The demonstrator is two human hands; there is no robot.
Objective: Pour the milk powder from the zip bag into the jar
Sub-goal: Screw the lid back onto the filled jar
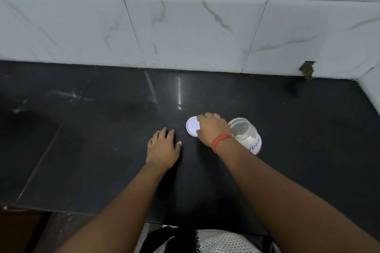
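Observation:
A clear jar (245,134) with a white label stands open on the black counter (102,139), right of centre, with white powder at its bottom. Just left of it a round white lid (191,128) lies flat on the counter. My right hand (212,128), with a red band at the wrist, covers the lid's right side with its fingers on the lid. My left hand (163,149) rests palm down on the counter, fingers apart, holding nothing. No zip bag is in view.
A white marble-tiled wall (185,33) rises behind the counter and turns a corner at the far right. A small hole (307,70) shows in the wall at its base. The counter's front edge runs near my body.

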